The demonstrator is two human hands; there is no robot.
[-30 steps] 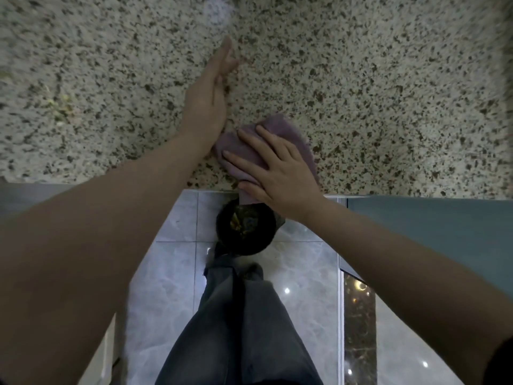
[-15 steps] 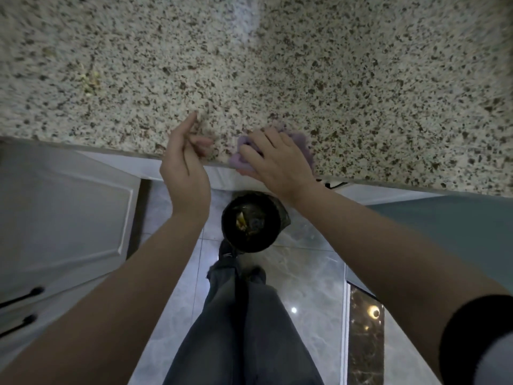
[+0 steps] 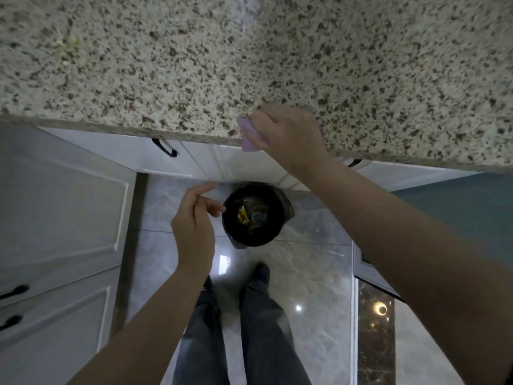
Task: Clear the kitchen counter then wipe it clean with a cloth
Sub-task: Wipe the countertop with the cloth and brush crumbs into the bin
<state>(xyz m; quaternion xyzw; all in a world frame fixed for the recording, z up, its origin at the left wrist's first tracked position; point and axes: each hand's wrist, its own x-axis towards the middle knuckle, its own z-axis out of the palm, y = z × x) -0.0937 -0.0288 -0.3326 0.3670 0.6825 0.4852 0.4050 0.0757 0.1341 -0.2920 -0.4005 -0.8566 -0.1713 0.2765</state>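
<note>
Counter [image 3: 194, 65]: one speckled granite slab fills the upper view, its front edge running left to right, slightly downhill to the right; a few pale crumbs [image 3: 68, 48] at far left. Floor [image 3: 311, 273]: glossy grey marble tile. White cabinets [image 3: 61, 207] below and to the left, four black handles visible. Bin [image 3: 254, 215]: one, round, black-lined, on the floor just under the counter edge, scraps inside. Two legs in dark trousers stand behind it. Right hand [image 3: 288, 134]: fingers curled over one lilac cloth [image 3: 249, 136], gripping it at the counter's front edge; the cloth's long axis runs front to back, its near end hanging over the edge. Left hand [image 3: 194, 223]: beside the bin rim, fingers loosely curled, holding nothing visible.
</note>
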